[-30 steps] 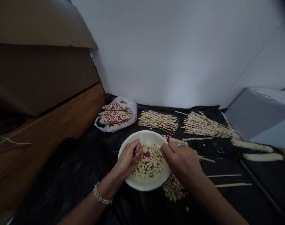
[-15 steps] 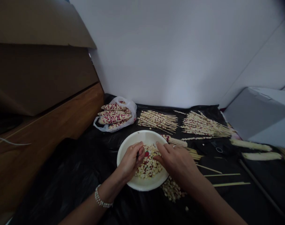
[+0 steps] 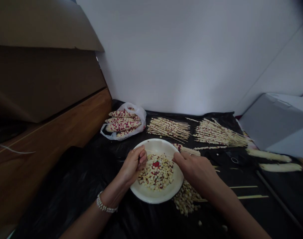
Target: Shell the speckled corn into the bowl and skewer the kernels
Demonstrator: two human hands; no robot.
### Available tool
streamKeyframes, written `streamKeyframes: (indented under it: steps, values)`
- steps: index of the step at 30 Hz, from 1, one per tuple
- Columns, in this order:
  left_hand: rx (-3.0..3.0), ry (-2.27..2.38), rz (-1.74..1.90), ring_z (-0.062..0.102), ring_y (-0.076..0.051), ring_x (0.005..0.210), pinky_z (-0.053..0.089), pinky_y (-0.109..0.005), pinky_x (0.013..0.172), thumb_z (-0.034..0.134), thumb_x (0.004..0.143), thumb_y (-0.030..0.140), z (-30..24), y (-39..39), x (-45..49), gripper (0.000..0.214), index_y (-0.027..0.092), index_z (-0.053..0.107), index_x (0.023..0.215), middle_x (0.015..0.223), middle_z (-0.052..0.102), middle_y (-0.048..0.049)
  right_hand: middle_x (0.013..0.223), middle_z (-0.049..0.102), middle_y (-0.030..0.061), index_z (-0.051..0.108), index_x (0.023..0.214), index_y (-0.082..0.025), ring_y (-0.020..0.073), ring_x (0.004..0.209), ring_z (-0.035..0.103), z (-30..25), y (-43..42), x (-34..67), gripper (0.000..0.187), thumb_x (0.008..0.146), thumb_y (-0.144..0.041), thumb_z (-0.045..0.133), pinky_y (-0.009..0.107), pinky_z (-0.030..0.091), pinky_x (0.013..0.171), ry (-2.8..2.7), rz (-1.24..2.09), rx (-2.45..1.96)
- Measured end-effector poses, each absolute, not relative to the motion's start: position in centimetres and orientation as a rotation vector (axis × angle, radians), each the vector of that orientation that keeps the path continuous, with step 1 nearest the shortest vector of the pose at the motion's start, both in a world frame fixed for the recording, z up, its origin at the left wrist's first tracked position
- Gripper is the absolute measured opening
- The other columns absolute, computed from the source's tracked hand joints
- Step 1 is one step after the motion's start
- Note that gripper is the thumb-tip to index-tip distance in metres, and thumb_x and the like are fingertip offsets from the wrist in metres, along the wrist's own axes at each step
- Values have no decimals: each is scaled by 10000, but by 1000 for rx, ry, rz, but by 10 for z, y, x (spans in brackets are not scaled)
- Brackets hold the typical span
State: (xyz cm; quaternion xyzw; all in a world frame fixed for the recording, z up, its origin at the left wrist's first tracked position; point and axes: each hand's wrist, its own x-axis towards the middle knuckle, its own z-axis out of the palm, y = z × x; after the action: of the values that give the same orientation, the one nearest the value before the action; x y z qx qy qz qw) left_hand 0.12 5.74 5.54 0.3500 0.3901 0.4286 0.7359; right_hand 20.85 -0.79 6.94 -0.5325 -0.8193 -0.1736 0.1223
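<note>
A white bowl [image 3: 144, 196] holds loose corn kernels [image 3: 157, 181], pale with some dark red ones, and a red patch shows among them. Over its left rim my left hand [image 3: 131, 164] is closed, a beaded bracelet on its wrist. My right hand [image 3: 195, 167] is closed over the right rim. A thin pale skewer [image 3: 160, 153] spans faintly between the two hands; its ends are hidden in the fingers. Whether kernels are in my left fingers cannot be seen. More kernels [image 3: 186, 197] lie heaped beside the bowl, and a partly stripped corn cob [image 3: 191, 151] lies behind it.
Speckled corn cobs [image 3: 123, 126] sit in a plastic bag [image 3: 141, 116] at the back. Two bunches of kernel-threaded skewers [image 3: 168, 128] [image 3: 216, 132] lie along the wall. Bare cobs [image 3: 281, 167] and loose sticks [image 3: 252, 197] are on the right. Cardboard [image 3: 47, 79] stands left.
My hands have moved apart, the right one shifting right and closing its fingers. A thin skewer now shows between them. The bowl sits slightly further right.
</note>
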Motion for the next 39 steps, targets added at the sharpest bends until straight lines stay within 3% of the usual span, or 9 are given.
streamKeyframes:
  steps: [4,6,9,13,16,20,23,29,39]
  values:
    - [737,850,950,173,-30,371,111,-156,356,504,876,297,53,56,1,360,169,394,558,434,320,73,688,615,0,566,852,-197,142,505,509,72,-6,210,28,860,-183,543,292,173,465,-2379,-524,-1615]
    - [708,830,926,175,-28,368,115,-150,351,501,886,312,50,51,5,355,166,411,576,443,329,73,727,629,32,592,860,-185,178,636,561,76,-6,204,118,898,-282,537,305,284,538,-2336,-601,-1599]
    - [650,765,842,197,-24,365,130,-139,346,508,894,319,48,42,13,343,160,431,600,460,353,67,822,657,92,616,1046,-112,234,814,585,77,-9,188,298,912,-363,525,369,370,720,-2286,-729,-1495]
    - [537,671,750,217,-17,354,136,-124,328,501,913,336,51,36,17,356,152,450,612,465,368,62,814,649,83,599,1142,-52,193,730,574,67,-15,173,290,892,-140,481,340,366,675,-2334,-781,-1306]
    - [341,615,707,274,-12,355,170,-109,313,487,923,335,57,40,13,319,135,513,675,501,403,55,773,625,66,609,1130,-48,184,672,562,64,-17,176,309,855,-91,476,314,344,588,-2296,-754,-1367]
    - [40,692,665,559,-72,542,482,-161,503,441,840,21,58,47,6,160,111,563,788,659,578,-22,781,621,68,624,1095,-72,177,650,554,69,-17,182,311,825,-78,468,304,323,550,-2238,-686,-1428]
    - [57,736,675,659,-121,758,547,-224,681,393,685,-152,52,46,6,387,133,601,844,810,663,-48,755,612,50,635,1064,-117,160,637,544,71,-17,182,310,823,-64,446,295,311,546,-2259,-618,-1433]
    - [236,754,719,675,-118,888,543,-193,779,505,783,-69,45,44,9,263,127,659,870,943,684,-79,751,609,48,621,1104,-111,162,621,547,68,-14,185,337,827,-67,435,302,315,541,-2283,-668,-1389]
    - [170,784,714,689,-98,740,555,-142,660,572,835,10,44,46,9,138,83,675,891,846,706,-85,712,601,29,625,1079,-118,155,614,542,68,-13,186,350,774,-44,472,302,299,536,-2335,-600,-1407]
